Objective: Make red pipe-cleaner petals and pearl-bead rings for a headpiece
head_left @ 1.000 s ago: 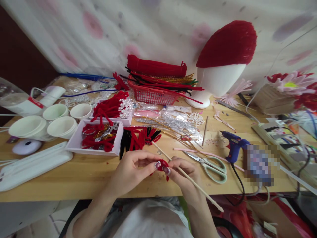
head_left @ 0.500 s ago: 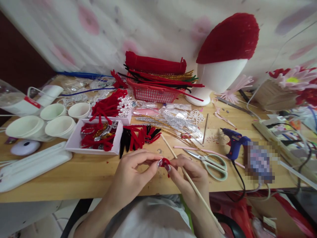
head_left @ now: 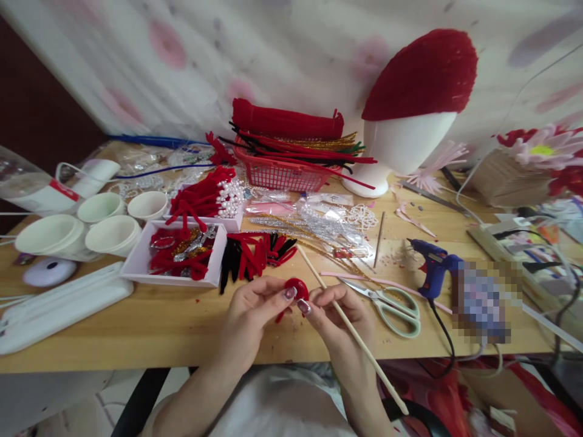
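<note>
Pinching from both sides, a small red coil (head_left: 297, 287) is held between the fingertips of the left hand (head_left: 255, 309) and the right hand (head_left: 339, 312), just above the near edge of the wooden table (head_left: 150, 321). The left hand is closed narrowly on the coil with thumb and forefinger. The right hand grips the coil at its thumb tip, and a thin wooden stick (head_left: 350, 331) is also held in that hand, slanting from near the black and red pieces (head_left: 255, 252) down past the wrist.

Green-handled scissors (head_left: 387, 303) are seen lying just right of the right hand, with a blue glue gun (head_left: 432, 267) beyond them. A white tray (head_left: 175, 255) of red and gold bits is set left of the hands, near several white cups (head_left: 112, 233). Farther back, a red basket (head_left: 282, 173) of red stems is placed beside a white foam head (head_left: 401, 152) capped in red.
</note>
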{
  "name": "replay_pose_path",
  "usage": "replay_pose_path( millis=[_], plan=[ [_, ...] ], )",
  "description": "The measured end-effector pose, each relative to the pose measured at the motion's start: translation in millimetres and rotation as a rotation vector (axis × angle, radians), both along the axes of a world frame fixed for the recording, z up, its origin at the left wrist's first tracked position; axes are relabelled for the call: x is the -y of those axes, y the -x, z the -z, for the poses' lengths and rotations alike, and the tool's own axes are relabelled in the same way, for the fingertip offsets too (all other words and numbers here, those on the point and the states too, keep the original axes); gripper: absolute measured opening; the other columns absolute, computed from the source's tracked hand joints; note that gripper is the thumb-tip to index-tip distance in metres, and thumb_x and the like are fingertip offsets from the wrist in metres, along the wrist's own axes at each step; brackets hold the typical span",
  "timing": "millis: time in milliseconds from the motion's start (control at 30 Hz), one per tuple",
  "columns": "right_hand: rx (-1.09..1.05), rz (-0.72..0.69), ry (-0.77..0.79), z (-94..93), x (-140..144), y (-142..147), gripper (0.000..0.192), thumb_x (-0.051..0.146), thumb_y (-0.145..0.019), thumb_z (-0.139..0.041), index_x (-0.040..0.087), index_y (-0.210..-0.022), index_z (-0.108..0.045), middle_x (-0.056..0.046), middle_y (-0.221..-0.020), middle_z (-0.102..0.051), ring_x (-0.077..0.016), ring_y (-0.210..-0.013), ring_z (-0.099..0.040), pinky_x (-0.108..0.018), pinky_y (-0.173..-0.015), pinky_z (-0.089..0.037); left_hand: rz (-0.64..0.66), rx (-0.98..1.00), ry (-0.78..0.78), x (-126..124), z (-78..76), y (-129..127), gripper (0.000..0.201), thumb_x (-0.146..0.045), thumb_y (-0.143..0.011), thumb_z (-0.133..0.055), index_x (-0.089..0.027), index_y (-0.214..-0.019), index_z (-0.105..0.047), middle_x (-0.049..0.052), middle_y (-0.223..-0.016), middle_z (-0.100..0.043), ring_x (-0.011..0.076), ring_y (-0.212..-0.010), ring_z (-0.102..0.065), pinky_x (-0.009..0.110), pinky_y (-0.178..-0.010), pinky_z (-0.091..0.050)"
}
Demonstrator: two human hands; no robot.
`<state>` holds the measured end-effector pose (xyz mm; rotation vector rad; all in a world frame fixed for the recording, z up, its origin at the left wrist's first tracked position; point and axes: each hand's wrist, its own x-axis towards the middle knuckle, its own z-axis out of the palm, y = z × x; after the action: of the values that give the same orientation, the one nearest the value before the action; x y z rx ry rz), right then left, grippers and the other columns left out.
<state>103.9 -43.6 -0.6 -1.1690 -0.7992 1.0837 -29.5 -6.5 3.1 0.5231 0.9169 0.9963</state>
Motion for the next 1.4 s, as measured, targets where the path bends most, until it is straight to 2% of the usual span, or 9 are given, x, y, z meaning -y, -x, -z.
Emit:
replay_pose_path(
  millis=[133,400,500,767,967,1100,1200,1300,1400],
  plan=[
    [-0.075,0.047,-0.058,0.2,0,10,0.038,0.021,-0.073,-0.085,0.023,-0.07,-0.048,0.003,-0.067,-0.069,-0.014,-0.063,-0.064,-0.023,-0.06,-0.052,-0.04,0.061,0.064,0,-3.7,-8,0.031,-0.037,-0.054,-0.095,-0.016,-0.069,-0.078,0.0,-0.069,-0.073,0.0084,-0.064,-0.06,0.015,-0.062,-0.047],
    [0.257,0.193,-0.14,14.8,10,17,0.031,0.018,-0.08,-0.079,0.023,-0.07,-0.05,-0.002,-0.077,-0.074,-0.018,-0.072,-0.069,-0.027,-0.067,-0.051,-0.142,0.038,0.001,5,-1.0,-21,0.035,-0.042,-0.063,-0.091,-0.016,-0.077,-0.073,0.0,-0.075,-0.07,0.0117,-0.074,-0.062,0.019,-0.07,-0.047],
    [0.285,0.224,-0.129,15.2,11,20,0.032,0.018,-0.08,-0.078,0.023,-0.068,-0.049,-0.002,-0.075,-0.075,-0.0179,-0.07,-0.07,-0.027,-0.066,-0.051,-0.142,0.016,-0.043,5,0.3,-22,0.032,-0.043,-0.07,-0.086,-0.016,-0.078,-0.071,0.0,-0.075,-0.07,0.0125,-0.075,-0.062,0.02,-0.072,-0.048],
    [0.101,0.252,-0.088,11.8,6,31,0.038,0.025,-0.074,-0.083,0.022,-0.062,-0.047,0.0,-0.065,-0.069,-0.0138,-0.056,-0.062,-0.022,-0.054,-0.05,-0.102,0.071,-0.093,8,2.2,-22,0.025,-0.039,-0.081,-0.077,-0.016,-0.078,-0.067,0.0,-0.074,-0.067,0.0131,-0.073,-0.062,0.022,-0.07,-0.048],
    [0.226,0.254,-0.04,23.7,10,31,0.038,0.028,-0.074,-0.083,0.021,-0.062,-0.047,0.001,-0.062,-0.061,-0.0155,-0.06,-0.062,-0.023,-0.056,-0.05,-0.082,0.112,-0.116,11,4.8,-24,0.022,-0.037,-0.089,-0.069,-0.018,-0.081,-0.061,-0.002,-0.069,-0.061,0.0113,-0.067,-0.059,0.023,-0.068,-0.047],
    [0.329,0.218,-0.074,27.8,14,33,0.038,0.025,-0.078,-0.079,0.022,-0.062,-0.044,0.005,-0.057,-0.055,-0.0122,-0.051,-0.055,-0.02,-0.048,-0.043,-0.055,0.136,-0.103,13,-0.9,-25,0.031,-0.043,-0.086,-0.072,-0.018,-0.078,-0.057,-0.004,-0.066,-0.056,0.0092,-0.061,-0.053,0.021,-0.059,-0.041],
    [0.436,0.131,-0.169,25.7,15,24,0.03,0.019,-0.08,-0.076,0.021,-0.067,-0.05,0.003,-0.065,-0.062,-0.0133,-0.056,-0.059,-0.022,-0.053,-0.044,-0.028,0.139,-0.116,14,0.0,-25,0.033,-0.045,-0.086,-0.072,-0.017,-0.078,-0.056,-0.005,-0.067,-0.054,0.0083,-0.06,-0.049,0.021,-0.058,-0.038],
    [0.522,0.018,-0.319,15.3,14,1,0.016,0.027,-0.09,-0.07,0.021,-0.076,-0.065,-0.003,-0.077,-0.069,-0.0183,-0.07,-0.064,-0.029,-0.065,-0.047,-0.068,0.111,-0.153,11,7.3,-20,0.027,-0.042,-0.09,-0.069,-0.018,-0.084,-0.059,-0.004,-0.072,-0.055,0.0089,-0.066,-0.05,0.022,-0.064,-0.038],
    [0.346,0.068,-0.439,-4.3,13,-27,0.038,0.044,-0.103,-0.047,0.022,-0.086,-0.074,0.001,-0.055,-0.058,-0.0155,-0.052,-0.055,-0.031,-0.06,-0.043,-0.06,0.067,-0.184,8,12.7,-14,0.021,-0.038,-0.093,-0.066,-0.018,-0.085,-0.062,-0.003,-0.074,-0.058,0.0102,-0.071,-0.052,0.023,-0.07,-0.038]
  ],
)
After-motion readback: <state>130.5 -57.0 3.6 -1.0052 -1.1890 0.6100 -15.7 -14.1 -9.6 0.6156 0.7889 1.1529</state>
